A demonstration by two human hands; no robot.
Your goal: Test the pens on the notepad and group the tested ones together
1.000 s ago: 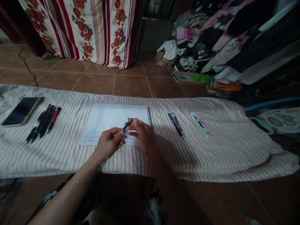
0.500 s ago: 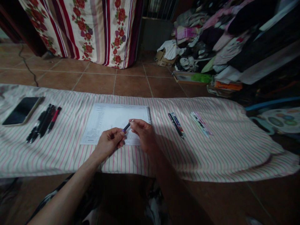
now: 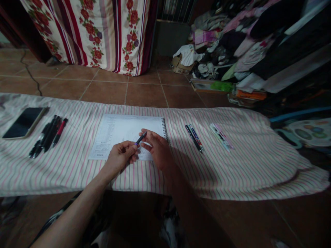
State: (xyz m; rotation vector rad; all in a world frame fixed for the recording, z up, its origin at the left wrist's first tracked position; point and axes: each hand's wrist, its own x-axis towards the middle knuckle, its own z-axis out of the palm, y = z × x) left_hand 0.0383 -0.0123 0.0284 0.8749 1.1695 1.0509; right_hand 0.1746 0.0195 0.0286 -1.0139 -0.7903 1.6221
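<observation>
Two bare forearms reach in from the near edge over a striped cloth [image 3: 77, 175] in white, grey and pink, spread along a long, low surface. Near the middle, the left hand [image 3: 122, 152] is closed, thumb and fingers pinching the near end of a slim dark pen [image 3: 140, 138] with a touch of purple. The pen slants up to the right, above an open notebook [image 3: 103, 137]. At its far end, the right hand [image 3: 158, 148] is half open, fingers loosely curved; whether they touch the pen, I cannot tell. The notebook lies flat, its spiral binding on the right, its print too small to read. Left of it lie a red pen [image 3: 60, 133], a bunch of black pens [image 3: 48, 136] and, at far left, a dark-screened phone [image 3: 23, 122]. To the right are two dark pens [image 3: 193, 138], then some pale pens [image 3: 221, 137]. Beyond are brown floor tiles [image 3: 144, 93], a flowered curtain [image 3: 108, 38] on the left and heaped clothes [image 3: 222, 38] on the right.
</observation>
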